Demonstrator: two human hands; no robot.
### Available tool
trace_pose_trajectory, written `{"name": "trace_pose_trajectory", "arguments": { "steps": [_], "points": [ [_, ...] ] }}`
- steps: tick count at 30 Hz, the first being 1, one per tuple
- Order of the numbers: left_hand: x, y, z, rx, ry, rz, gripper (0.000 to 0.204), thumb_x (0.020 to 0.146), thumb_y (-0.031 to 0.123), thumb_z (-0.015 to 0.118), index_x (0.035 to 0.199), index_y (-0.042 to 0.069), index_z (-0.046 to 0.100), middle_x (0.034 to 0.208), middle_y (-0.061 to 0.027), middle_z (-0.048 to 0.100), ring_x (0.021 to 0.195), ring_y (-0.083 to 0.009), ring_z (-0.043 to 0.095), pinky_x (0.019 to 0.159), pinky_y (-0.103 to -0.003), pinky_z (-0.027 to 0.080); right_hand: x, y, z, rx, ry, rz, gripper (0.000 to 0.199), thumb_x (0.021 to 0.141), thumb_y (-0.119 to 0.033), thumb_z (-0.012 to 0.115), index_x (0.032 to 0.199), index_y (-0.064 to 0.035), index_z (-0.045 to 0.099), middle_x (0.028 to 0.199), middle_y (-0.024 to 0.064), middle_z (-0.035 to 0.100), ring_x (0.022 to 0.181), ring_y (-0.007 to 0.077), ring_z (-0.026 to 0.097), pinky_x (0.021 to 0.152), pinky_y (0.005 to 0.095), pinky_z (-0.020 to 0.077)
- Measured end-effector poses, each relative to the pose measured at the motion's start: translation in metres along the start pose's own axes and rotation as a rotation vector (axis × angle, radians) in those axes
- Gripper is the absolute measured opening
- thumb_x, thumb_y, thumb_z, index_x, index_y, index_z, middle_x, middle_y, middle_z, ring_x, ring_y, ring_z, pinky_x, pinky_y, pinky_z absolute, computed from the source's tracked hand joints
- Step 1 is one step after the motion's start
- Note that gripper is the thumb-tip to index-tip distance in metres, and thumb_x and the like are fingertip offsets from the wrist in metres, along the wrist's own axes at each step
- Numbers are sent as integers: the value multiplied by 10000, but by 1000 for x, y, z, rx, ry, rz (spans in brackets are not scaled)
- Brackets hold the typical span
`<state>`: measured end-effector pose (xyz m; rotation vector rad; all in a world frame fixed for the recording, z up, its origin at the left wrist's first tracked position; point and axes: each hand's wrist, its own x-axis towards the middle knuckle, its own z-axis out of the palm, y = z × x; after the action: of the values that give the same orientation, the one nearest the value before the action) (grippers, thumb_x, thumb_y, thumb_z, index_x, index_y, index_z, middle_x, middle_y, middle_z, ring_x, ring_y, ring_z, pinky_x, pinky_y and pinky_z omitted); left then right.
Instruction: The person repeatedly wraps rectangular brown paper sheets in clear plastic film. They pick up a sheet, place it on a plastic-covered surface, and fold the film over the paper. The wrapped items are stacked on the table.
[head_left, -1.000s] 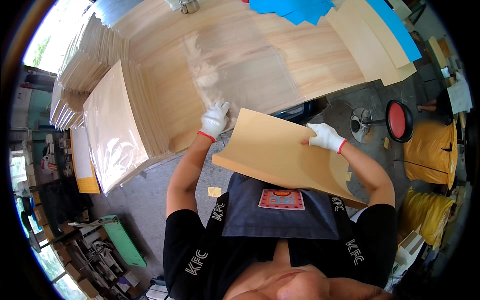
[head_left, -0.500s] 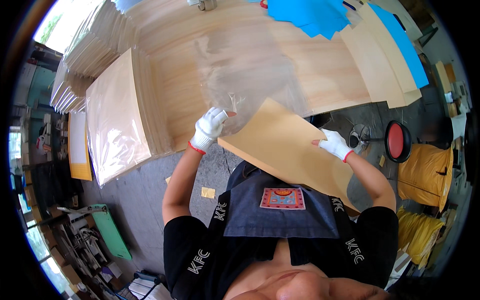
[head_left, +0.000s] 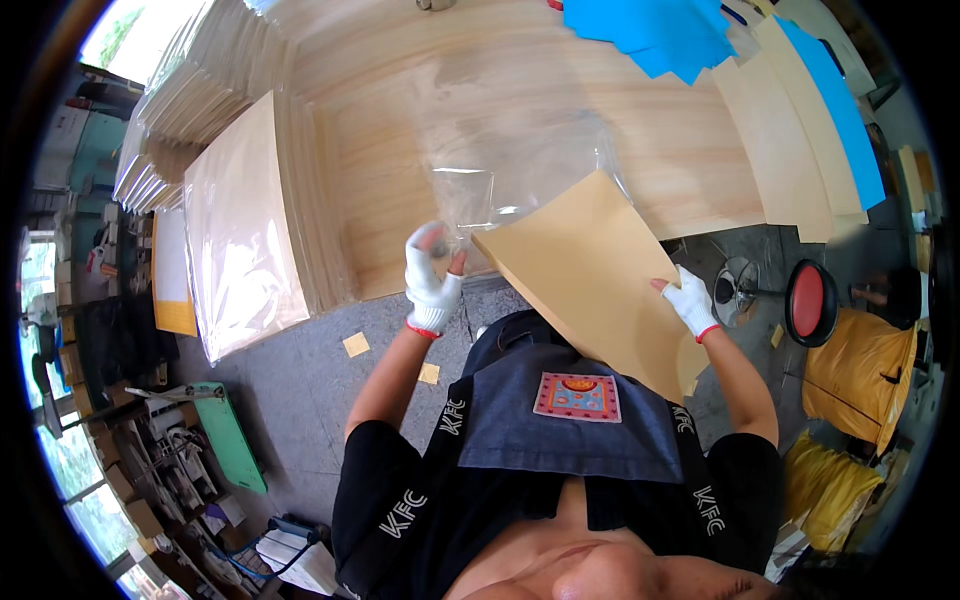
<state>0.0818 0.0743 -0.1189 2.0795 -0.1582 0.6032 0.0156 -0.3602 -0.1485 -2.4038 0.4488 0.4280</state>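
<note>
My right hand [head_left: 690, 302], in a white glove with bare fingertips, grips the right edge of a large tan cardboard sheet [head_left: 585, 275]. The sheet bends slightly, its near end close to my apron and its far corner over a clear plastic sleeve [head_left: 540, 155] lying on the table. Whether that corner is inside the sleeve or on top of it, I cannot tell. Beside the sleeve's near left corner, my left hand [head_left: 432, 280] is gloved the same way. Its thumb and fingers are apart, with nothing visible between them.
Stacks of plastic-covered tan sheets [head_left: 245, 230] fill the left of the wooden table [head_left: 380, 150]. Blue sheets [head_left: 650, 35] lie at the far right, near more tan cardboard [head_left: 760, 140]. A red-seated stool [head_left: 810, 300] and yellow sacks [head_left: 860, 380] stand on the floor at right.
The tan sheet's far corner has moved forward over the sleeve. My left hand has turned upward with its fingers spread. My right hand keeps its hold; the view has shifted slightly.
</note>
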Motion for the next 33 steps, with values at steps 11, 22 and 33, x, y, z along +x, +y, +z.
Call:
{"name": "trace_pose_trajectory", "arguments": {
  "steps": [11,22,33],
  "points": [
    [-6,-42,34,-2,-350,-598,158,894,181,551,907,31,601,671,-75,608,587,-162,574,523,-288,435,21,-17,-10,20,35,-10,597,742,-487,686,1113,-28,600,950,148,682,857,270,660,735,341,492],
    [-34,-5,30,38,-309,-284,99,876,112,563,809,41,576,699,-123,640,639,-243,640,585,-328,493,38,-12,-6,106,109,-166,489,784,-385,691,1118,-40,600,949,104,691,822,203,659,725,306,489],
    [-16,25,97,-987,61,-1176,401,871,170,496,1251,49,453,1076,-85,561,978,-234,561,781,-399,508,95,-63,5,-23,91,-201,603,757,-531,652,1004,18,612,853,167,674,791,286,643,731,374,480]
  ]
}}
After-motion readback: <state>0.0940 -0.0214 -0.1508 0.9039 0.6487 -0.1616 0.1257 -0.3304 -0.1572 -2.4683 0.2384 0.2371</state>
